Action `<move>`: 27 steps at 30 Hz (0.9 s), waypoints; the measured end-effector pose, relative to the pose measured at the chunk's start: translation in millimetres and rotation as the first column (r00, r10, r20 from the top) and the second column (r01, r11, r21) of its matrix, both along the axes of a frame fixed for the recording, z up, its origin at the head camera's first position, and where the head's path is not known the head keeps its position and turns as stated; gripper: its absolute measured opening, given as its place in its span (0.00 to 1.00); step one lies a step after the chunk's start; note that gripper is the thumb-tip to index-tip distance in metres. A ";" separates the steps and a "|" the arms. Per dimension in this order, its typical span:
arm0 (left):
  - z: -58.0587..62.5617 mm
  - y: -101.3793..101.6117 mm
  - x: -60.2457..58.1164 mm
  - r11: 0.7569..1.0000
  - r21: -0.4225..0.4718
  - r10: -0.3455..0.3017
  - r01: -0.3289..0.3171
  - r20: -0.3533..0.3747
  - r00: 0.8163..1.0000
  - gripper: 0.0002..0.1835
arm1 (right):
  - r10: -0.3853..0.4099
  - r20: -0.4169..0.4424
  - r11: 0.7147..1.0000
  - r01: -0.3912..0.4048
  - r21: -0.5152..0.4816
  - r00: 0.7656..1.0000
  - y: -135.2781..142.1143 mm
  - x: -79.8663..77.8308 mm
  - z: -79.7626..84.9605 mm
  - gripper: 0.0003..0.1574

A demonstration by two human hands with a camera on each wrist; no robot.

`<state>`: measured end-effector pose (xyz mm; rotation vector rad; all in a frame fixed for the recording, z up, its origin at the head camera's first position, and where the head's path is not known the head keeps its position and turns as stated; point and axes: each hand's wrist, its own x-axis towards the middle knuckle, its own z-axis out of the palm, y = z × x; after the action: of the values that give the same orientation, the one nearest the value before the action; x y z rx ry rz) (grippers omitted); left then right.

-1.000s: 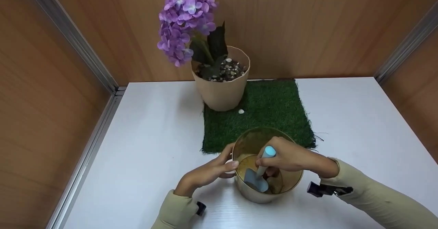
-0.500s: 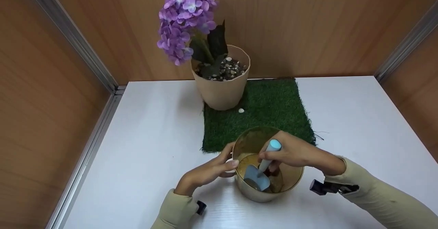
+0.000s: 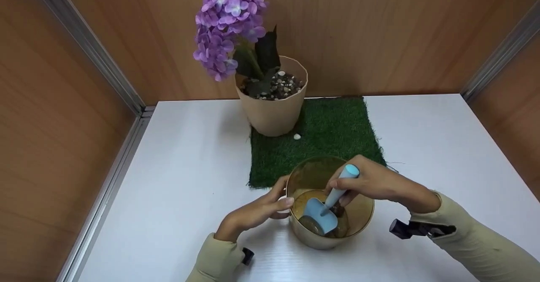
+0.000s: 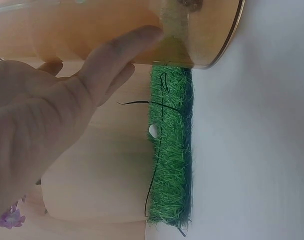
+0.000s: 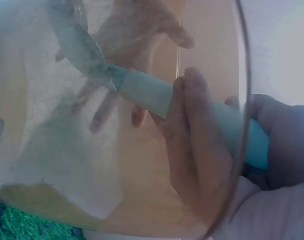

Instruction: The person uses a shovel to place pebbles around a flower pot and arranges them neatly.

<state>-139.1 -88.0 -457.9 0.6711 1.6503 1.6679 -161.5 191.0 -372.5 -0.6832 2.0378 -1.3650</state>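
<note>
A clear amber container (image 3: 310, 240) stands on the white table. My left hand (image 3: 255, 208) rests its spread, fairly straight fingers and thumb on the container's left outer wall; through the wall, those fingers (image 5: 99, 112) show in the right wrist view. My right hand (image 3: 367, 181) grips the handle of a small light blue shovel (image 3: 319, 214) over the container's right side. The shovel's blade is down inside the container, its handle tilted up to the right. Grey-brown stones (image 3: 310, 223) lie at the bottom, partly hidden by the blade and right fingers.
Behind the container lies a green artificial grass mat (image 3: 337, 126). A beige pot (image 3: 272, 115) with purple flowers (image 3: 228, 29) and pebbles stands at its far left. A small white pebble (image 3: 297, 137) lies on the mat. Wooden walls (image 3: 379, 37) enclose the table (image 3: 177, 181).
My right hand has moved right and slightly away, tilting the shovel's handle further right. The blade shifts a little inside the container, uncovering more of a stone. My left hand stays put.
</note>
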 end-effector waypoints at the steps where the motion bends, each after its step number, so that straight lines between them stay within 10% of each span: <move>1: 0.0 0.0 0.1 1.000 -0.003 0.003 -0.003 0.001 1.000 0.30 | -0.004 0.008 1.000 0.004 -0.002 1.000 1.3 -0.2 0.3 0.15; 27: 2.1 0.8 0.6 1.000 -0.010 0.018 -0.018 -0.008 1.000 0.30 | -0.051 0.090 0.996 0.057 -0.071 0.995 26.1 -0.8 4.4 0.16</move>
<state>-138.4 -87.2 -455.8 0.6603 1.6733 1.6710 -162.3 217.1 -368.1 -0.5927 1.9582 -1.4814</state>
